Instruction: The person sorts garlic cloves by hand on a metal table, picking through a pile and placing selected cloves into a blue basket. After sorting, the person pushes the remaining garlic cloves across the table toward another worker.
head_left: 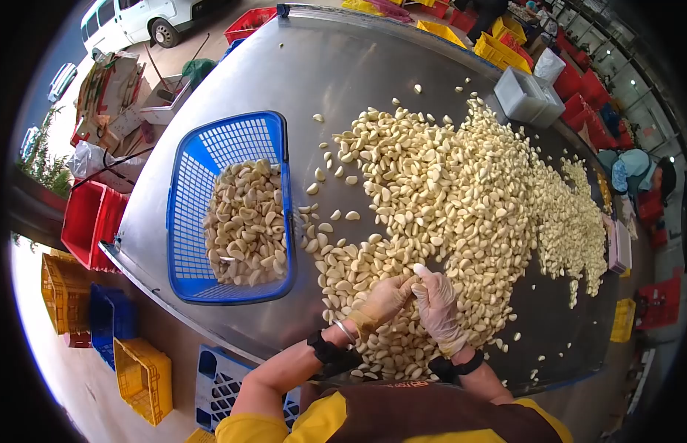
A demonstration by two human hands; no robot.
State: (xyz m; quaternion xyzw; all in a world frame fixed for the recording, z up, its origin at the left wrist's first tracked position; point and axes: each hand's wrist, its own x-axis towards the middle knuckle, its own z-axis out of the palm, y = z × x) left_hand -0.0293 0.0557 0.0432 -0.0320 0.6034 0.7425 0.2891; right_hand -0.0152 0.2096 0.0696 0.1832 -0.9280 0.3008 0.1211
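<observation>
Both hands wear thin translucent gloves: left hand (384,301), right hand (437,304). Black band on each wrist; a silver bangle on the left wrist. Yellow short sleeves under a dark brown apron.

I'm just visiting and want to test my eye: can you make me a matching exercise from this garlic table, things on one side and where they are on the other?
Things:
1. blue basket
2. grey tub
3. left hand
4. white van

Places:
A. far end of the table
B. on the garlic pile, beside the right hand
C. outside, top left
D. left of the pile, part full of cloves

Pairs: 1-D, 2-A, 3-B, 4-C
</observation>
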